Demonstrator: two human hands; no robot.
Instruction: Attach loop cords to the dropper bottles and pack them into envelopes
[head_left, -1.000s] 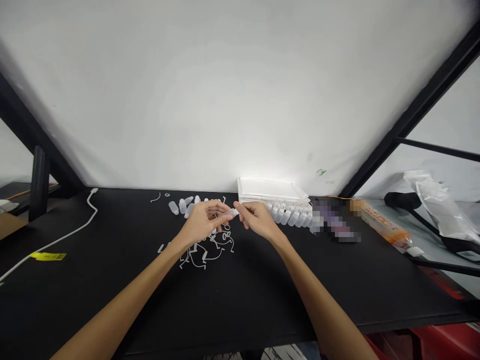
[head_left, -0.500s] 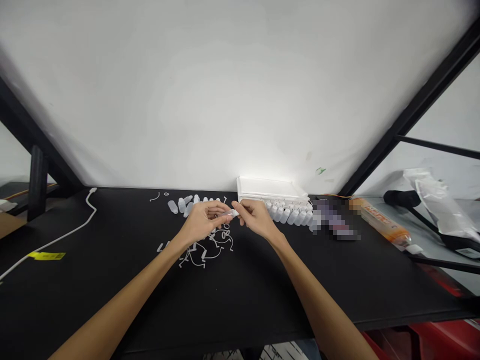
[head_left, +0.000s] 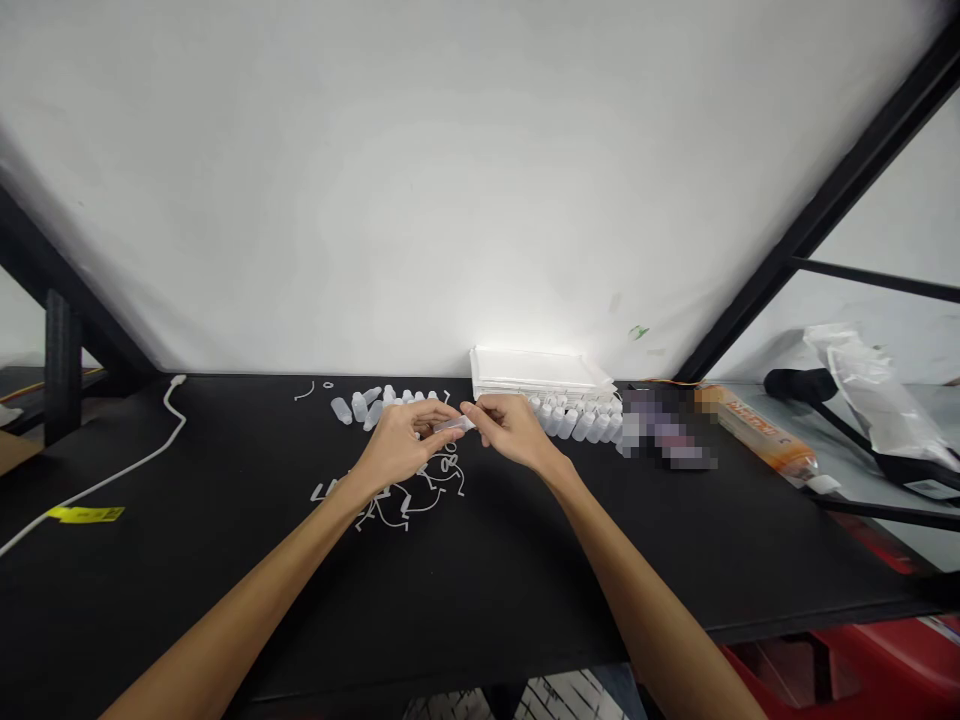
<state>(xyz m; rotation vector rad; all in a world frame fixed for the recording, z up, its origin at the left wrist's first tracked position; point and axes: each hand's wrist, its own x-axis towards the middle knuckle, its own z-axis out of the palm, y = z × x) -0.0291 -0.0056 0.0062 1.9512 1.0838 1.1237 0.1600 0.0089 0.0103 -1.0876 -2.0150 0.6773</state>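
Between my two hands lies a small translucent plastic bottle [head_left: 450,425], tilted on its side. My left hand [head_left: 405,437] is closed around its body, thumb below and fingers above. The fingertips of my right hand [head_left: 504,428] pinch its white top end, which they mostly hide. Beyond my left hand, several similar bottles [head_left: 360,406] lie or stand in a loose group. Thin white bent tubes [head_left: 420,505] are scattered on the black table beneath my left wrist. To the right of my right hand stand rows of capped bottles [head_left: 581,425].
A stack of white flat sheets [head_left: 536,370] rests against the wall. A white cable [head_left: 142,470] with a yellow tag [head_left: 86,514] runs along the left. On the right are an orange-and-clear package [head_left: 757,432], a plastic bag [head_left: 874,395] and black frame bars [head_left: 817,210]. A red stool [head_left: 892,665] is below.
Both hands keep hold of the bottle in nearly the same place. The right fingers now cover more of its white end. The whole view has shifted slightly.
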